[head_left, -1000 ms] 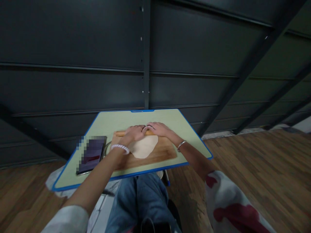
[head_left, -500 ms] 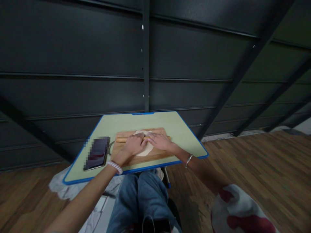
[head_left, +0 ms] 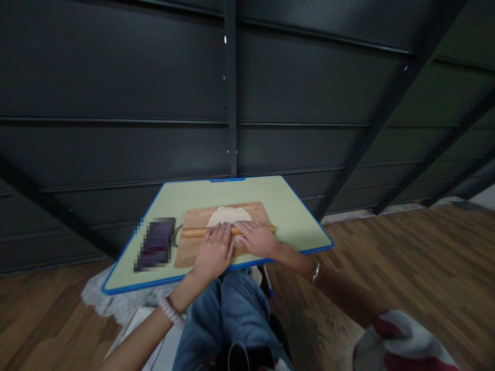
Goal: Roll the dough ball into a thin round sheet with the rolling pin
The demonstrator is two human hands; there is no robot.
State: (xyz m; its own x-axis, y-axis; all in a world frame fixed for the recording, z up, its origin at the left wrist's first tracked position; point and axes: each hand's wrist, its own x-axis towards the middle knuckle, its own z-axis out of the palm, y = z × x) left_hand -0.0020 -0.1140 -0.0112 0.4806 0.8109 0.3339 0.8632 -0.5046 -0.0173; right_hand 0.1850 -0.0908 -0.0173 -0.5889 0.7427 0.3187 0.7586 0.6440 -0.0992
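Observation:
A wooden rolling pin (head_left: pixel 195 232) lies crosswise on a wooden board (head_left: pixel 189 252). Beneath and beyond it spreads a pale, flat round of dough (head_left: pixel 228 215), its near part hidden by the hands. My left hand (head_left: pixel 214 251) rests over the pin just left of its middle, fingers together and curving across it. My right hand (head_left: pixel 256 238) presses on the pin to the right of that, with the thumbs close together. Both ends of the pin stick out past the hands.
The board sits on a small pale-green table (head_left: pixel 185 198) with a blue rim. A phone (head_left: pixel 157 242), partly pixelated, lies at the table's left, beside a thin loop at the board's edge. A dark panelled wall (head_left: pixel 174 149) stands behind. My knees (head_left: pixel 240 299) are under the near edge.
Both hands have drawn the rolling pin toward me, from the far part of the dough to its near part. More of the dough's far side now shows.

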